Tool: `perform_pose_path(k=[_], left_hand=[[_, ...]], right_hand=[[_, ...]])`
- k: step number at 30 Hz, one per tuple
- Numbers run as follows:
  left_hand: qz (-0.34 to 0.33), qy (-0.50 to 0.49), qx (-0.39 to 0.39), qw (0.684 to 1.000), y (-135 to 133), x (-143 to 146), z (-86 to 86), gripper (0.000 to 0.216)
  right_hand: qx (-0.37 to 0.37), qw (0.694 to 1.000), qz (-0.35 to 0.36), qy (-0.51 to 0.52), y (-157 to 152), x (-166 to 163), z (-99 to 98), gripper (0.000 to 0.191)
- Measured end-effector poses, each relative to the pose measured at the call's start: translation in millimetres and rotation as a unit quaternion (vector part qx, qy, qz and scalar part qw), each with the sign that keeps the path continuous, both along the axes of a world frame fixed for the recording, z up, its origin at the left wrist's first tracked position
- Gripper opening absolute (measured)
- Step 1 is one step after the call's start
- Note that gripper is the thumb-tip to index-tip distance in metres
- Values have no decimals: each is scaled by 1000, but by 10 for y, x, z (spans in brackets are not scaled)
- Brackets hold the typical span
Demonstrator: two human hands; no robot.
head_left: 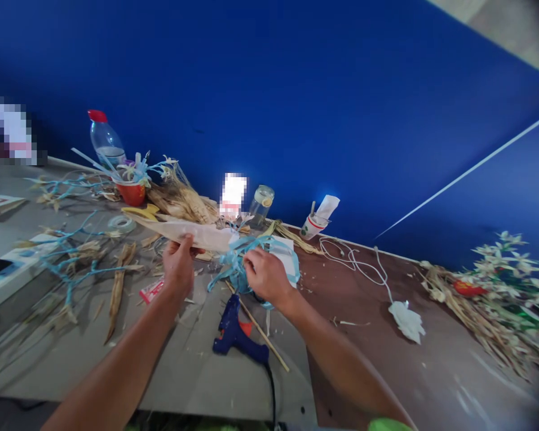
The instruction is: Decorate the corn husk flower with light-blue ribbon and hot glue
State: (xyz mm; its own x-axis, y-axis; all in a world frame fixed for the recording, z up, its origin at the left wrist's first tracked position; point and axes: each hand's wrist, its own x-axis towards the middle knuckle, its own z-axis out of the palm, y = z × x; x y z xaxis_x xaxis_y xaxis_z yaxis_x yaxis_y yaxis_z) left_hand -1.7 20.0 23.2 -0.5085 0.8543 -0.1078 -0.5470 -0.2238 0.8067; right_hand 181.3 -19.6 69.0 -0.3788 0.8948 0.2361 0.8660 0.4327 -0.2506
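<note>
My left hand (pixel 178 263) pinches a long, pale corn husk (pixel 206 236) between thumb and fingers, holding it raised and stretched sideways above the table. My right hand (pixel 267 276) is closed, fingers curled, at a tangle of light blue ribbon (pixel 234 263) near the husk's right end. What its fingertips grip is hidden. Below the hands lies a dark blue glue gun (pixel 239 335) with its cord running toward me. A thin wooden stick (pixel 272 344) lies beside it. A narrow brown strip of dry husk (pixel 118 293) rests to the left.
Blue-wrapped twigs (pixel 72 272) spread across the left. Behind them stand a red cup (pixel 131 193) and a red-capped bottle (pixel 105 140). A glass jar (pixel 262 200) and white cup (pixel 313 227) line the blue wall. White cable (pixel 353 263) and dried stalks with white flowers (pixel 498 287) lie right.
</note>
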Motion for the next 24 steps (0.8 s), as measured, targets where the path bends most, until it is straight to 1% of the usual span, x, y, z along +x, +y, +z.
perform_pose_path(k=[2,3,4,6,8,9,10,11,12,13,14,15,16,17,18,19,20,21,24], left_hand=[[-3,-2,4,1000,-2,-5,0,26],[-6,-3,7,1000,-2,-9,0,26],[-8,-4,10,1000,0,-12,0,26],[-8,-6,20,1000,7,-18,1,26],[-6,-11,26,1000,16,-23,-1,26],[-3,-14,28,1000,22,-24,-4,26],[-2,-16,28,999,27,-26,-9,26],[-3,-17,27,999,32,-27,-15,26],[-3,-19,27,999,37,-27,-22,26],[-4,-19,27,999,41,-26,-30,27],[-4,-19,27,999,43,-23,-36,27],[-5,-17,26,1000,42,-18,-39,27],[-6,-13,24,1000,38,-10,-40,26],[-8,-8,21,1000,30,-1,-37,25],[-13,-2,17,1000,20,11,-30,24],[-19,2,15,1000,6,25,-19,24],[-28,3,15,999,-9,39,-6,24],[-37,1,17,999,-24,54,8,24],[-68,-14,25,997,-67,96,42,25]], right_hand=[[13,995,-25,94,29,2,75,16],[0,990,-18,140,18,3,120,15],[-30,983,5,179,-15,1,166,14],[-126,964,89,218,-149,-15,253,14],[-223,935,207,183,-342,-41,313,14],[-271,912,269,150,-438,-52,329,16],[-331,873,342,106,-522,-57,336,20],[-387,827,402,65,-586,-53,334,26],[-423,794,435,39,-623,-41,323,31],[-433,789,435,31,-632,-19,303,33],[-414,817,400,41,-614,9,273,31],[-369,865,333,67,-571,38,233,27],[-308,914,245,101,-509,66,183,21],[-254,946,152,135,-432,87,126,17],[-237,952,87,172,-346,97,63,15],[-255,941,47,218,-256,93,-3,16],[-276,922,14,271,-166,73,-67,19],[-281,904,-10,322,-79,39,-127,23],[-260,860,-47,436,151,-124,-259,32]])
